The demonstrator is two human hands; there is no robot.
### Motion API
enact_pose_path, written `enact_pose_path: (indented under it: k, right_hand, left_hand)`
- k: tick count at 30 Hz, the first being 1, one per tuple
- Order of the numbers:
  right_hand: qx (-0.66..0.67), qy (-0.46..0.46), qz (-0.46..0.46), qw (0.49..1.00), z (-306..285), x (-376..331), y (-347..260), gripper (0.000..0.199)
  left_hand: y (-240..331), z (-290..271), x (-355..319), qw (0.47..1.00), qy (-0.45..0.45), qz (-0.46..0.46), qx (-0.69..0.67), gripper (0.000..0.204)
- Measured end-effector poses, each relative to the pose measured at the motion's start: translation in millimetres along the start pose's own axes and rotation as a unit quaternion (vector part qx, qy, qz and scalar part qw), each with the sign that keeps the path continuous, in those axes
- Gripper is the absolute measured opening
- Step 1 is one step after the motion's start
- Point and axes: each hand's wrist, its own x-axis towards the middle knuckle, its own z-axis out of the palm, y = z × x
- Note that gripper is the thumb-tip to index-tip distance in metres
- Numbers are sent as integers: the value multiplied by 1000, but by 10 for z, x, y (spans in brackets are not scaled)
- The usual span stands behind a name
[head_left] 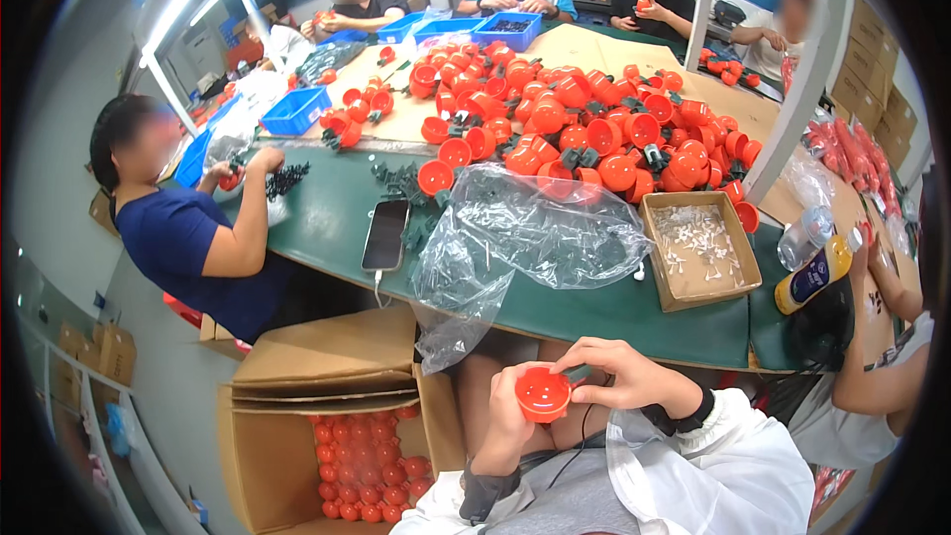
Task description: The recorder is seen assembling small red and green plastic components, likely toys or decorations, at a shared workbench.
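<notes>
- Working on one red cup (pixel 543 396), which sits in the two hands over the lap, just in front of the counter (pixel 332 203), hollow side up; a dark clip (pixel 579 374) shows at its right side
- Left hand (pixel 507 418): curled round the cup's left side, holding it; right hand (pixel 634 376): narrow, thumb and finger about the clip and the near part of the rim; whether it pinches or only touches, I cannot tell
- Judging by both hands being on it, this cup is partway through; how firmly the clip is seated does not show
- Done, probably: the red balls (pixel 369 476) set in rows in the carton (pixel 265 466) at the person's left; their undersides are hidden, so that they are finished is a guess; the carton's flaps stand up, so it is not yet sealed
- Left, probably: the big pile (pixel 547 117) of red cups heaped on the counter, many with the hollow showing, some with dark pieces on or among them; by its size, much of the batch remains
- Supplies: loose dark parts (pixel 398 180) lie near the phone (pixel 386 236), left of the clear bag (pixel 485 238); plenty of white bits (pixel 701 243) lie in the small box (pixel 708 293) right of the bag
- At far left, a co-worker (pixel 188 238) also has a red piece in hand; its stage is too small to tell
</notes>
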Motion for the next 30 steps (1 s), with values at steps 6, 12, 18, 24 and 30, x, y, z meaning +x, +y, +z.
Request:
enact_pose_path:
  k: [6,12,18,24,30]
  right_hand:
    - [-23,8,-28,999,18,-9,169,30]
    - [-43,28,0,999,71,13,149,31]
    - [-148,48,-88,984,202,140,70,31]
    - [-14,8,-10,1000,-92,421,-141,21]
    - [12,336,-67,940,-1397,1226,-150,52]
  left_hand:
    - [-74,-203,117,997,-72,-28,-2,44]
    - [41,-12,-143,957,-69,190,209,42]
    - [164,-127,-18,988,10,123,94,27]
    - [224,-138,-147,957,-68,247,137,46]
    - [683,-751,-524,889,161,369,220,14]
